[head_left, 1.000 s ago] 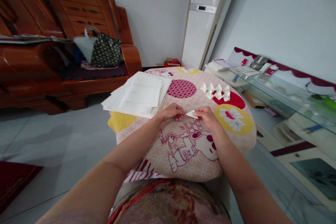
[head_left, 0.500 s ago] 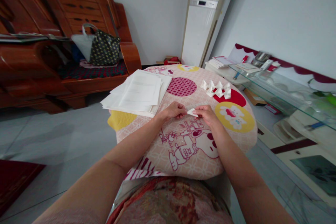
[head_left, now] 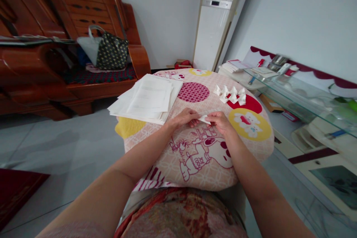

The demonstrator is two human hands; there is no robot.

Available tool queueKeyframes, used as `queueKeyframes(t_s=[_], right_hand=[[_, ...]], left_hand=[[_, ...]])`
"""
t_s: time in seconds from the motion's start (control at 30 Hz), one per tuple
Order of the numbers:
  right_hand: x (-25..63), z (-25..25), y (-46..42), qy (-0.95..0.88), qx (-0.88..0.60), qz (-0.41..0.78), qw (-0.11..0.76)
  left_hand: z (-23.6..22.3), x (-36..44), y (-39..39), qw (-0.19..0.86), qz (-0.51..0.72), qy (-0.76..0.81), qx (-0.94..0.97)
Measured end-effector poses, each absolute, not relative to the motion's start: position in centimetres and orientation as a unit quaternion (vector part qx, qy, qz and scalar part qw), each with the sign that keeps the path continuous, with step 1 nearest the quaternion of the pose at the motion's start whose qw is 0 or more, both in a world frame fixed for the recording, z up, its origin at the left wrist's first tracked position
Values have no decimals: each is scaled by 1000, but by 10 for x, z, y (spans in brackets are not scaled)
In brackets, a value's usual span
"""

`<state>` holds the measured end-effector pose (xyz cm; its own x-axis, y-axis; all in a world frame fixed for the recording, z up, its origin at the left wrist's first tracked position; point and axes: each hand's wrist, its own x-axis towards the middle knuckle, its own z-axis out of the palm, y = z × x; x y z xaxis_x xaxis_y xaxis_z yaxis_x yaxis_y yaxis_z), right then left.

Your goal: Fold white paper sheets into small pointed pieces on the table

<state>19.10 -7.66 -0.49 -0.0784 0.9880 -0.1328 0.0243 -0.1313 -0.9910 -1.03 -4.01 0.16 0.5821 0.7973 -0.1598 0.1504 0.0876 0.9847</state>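
Between my hands is a small folded piece of white paper (head_left: pixel 205 119), roughly triangular, held just above the cloth-covered table (head_left: pixel 195 100). My left hand (head_left: pixel 186 117) pinches its left end with the fingers closed. At its right end, my right hand (head_left: pixel 219 120) grips it between thumb and fingers. Several pointed folded-paper pieces (head_left: pixel 230 95) stand in two rows beyond my right hand. A stack of white paper sheets (head_left: pixel 150 95) lies beyond my left hand, some with faint print. My fingers hide parts of the folded piece.
A glass-topped cabinet (head_left: pixel 301 100) stands close along the table's right side, with papers and a metal container on it. To the left is a carved wooden sofa (head_left: pixel 78 7) bearing a dark patterned bag (head_left: pixel 113 51). A tall white air conditioner (head_left: pixel 210 29) stands behind.
Both hands stay at nearly the same place with the folded paper. The left fingers have shifted slightly along its edge; the paper stacks and folded pieces have not moved.
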Motion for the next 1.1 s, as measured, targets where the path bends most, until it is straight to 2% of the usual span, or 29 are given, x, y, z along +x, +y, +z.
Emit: queueKeyframes(t_s=[0.17, 0.3, 0.4, 0.53, 0.67, 0.97, 1.1], right_hand=[[187, -5, -78, -525, -526, 517, 425], [188, -1, -82, -522, -512, 559, 391], [188, 3, -84, -521, -499, 582, 375], [187, 6, -85, -515, -495, 568, 408], [185, 5, -86, -529, -502, 553, 404], [186, 4, -87, -536, -468, 572, 408], [188, 3, -86, -542, -464, 556, 427]], left_hand=[[-3, -5, -41, 579, 235, 382, 681], [-3, -8, -41, 517, 257, 362, 732], [-3, -10, -41, 534, 264, 334, 731], [-4, -8, -42, 567, 280, 309, 710], [-4, -7, -44, 577, 248, 309, 714], [-1, -5, -45, 461, 316, 327, 762], [-3, -8, -44, 528, 304, 302, 733]])
